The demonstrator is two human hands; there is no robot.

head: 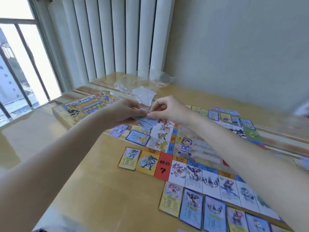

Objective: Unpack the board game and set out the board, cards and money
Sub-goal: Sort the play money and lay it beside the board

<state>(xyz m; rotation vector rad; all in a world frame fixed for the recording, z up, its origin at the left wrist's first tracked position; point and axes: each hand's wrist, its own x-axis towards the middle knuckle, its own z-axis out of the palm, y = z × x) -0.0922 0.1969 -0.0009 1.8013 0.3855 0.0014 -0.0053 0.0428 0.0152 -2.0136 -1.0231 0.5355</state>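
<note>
Left hand (pixel 122 113) curled under a small stack of pale blue cards (pixel 147 122), gripping it above the far left corner of the game board (pixel 189 148). Right hand (pixel 167 111) pinching the top card of that stack between thumb and fingertips. Board spread flat on the yellow table (pixel 100 173), with property cards set just beside its edges: one yellow card (pixel 129 158) at the left, a row of blue and yellow cards (pixel 200 210) along the near edge, more along the far edge. Yellow game box (pixel 82 109) lying left of the hands. Crumpled clear plastic wrap (pixel 143 84) beyond, near the white radiator (pixel 117 36)
</note>
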